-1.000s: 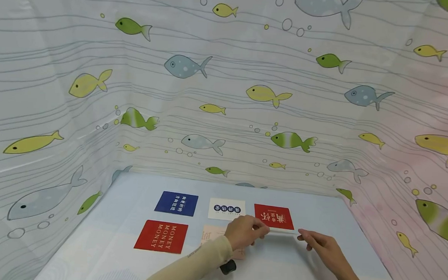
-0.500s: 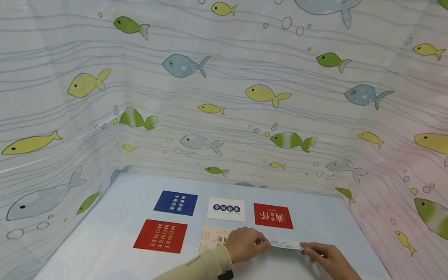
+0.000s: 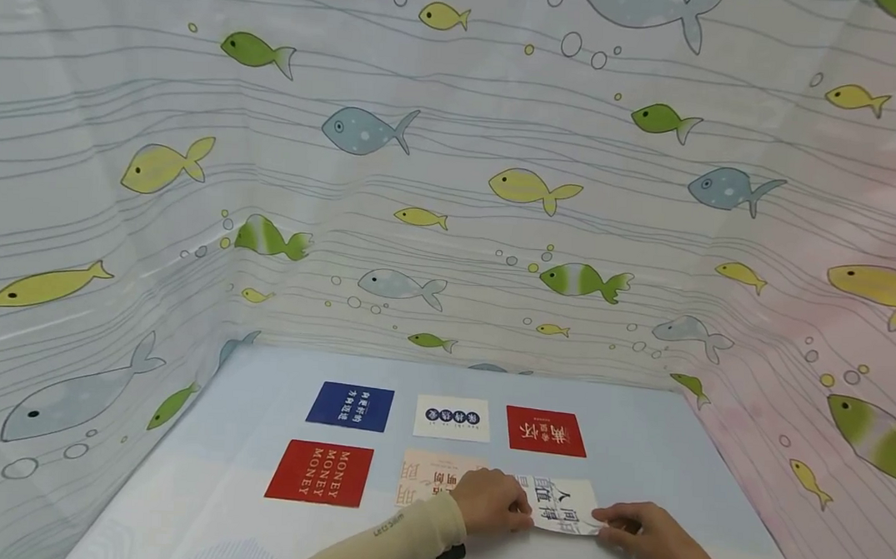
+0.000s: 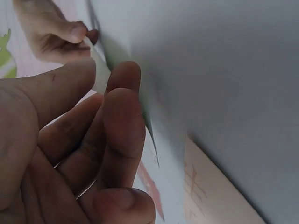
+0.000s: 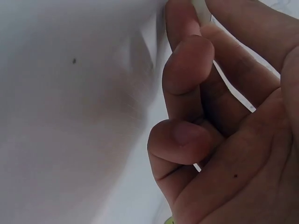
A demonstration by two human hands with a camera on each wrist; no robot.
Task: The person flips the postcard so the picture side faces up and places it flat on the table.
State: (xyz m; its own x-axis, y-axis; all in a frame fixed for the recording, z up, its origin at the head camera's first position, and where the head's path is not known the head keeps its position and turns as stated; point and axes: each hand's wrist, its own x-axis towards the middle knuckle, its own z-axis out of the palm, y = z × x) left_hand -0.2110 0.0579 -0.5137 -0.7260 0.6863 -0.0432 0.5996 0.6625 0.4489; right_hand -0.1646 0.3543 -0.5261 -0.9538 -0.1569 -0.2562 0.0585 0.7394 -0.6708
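Observation:
In the head view a white card point(image 3: 564, 503) with dark blue and black characters lies low over the table at the right of the front row. My left hand point(image 3: 489, 500) pinches its left edge between thumb and fingers. At the near right corner, my right hand point(image 3: 650, 534) pinches it too. The card bows slightly along its near edge. A pale peach card point(image 3: 418, 476) sits on the table just left of it, partly covered by my left hand and sleeve. Behind the held card lies a red card point(image 3: 546, 431) with white characters.
A white card with blue circles point(image 3: 453, 418) and a blue card point(image 3: 351, 406) continue the back row leftward. A red MONEY card point(image 3: 320, 472) lies front left. Fish-patterned sheeting point(image 3: 480, 239) walls the pale blue table point(image 3: 637, 421) behind and at both sides.
Both hands have brought the white card down and toward the table's near side. Seen almost edge-on before, it now shows its printed face. The other cards stay in place.

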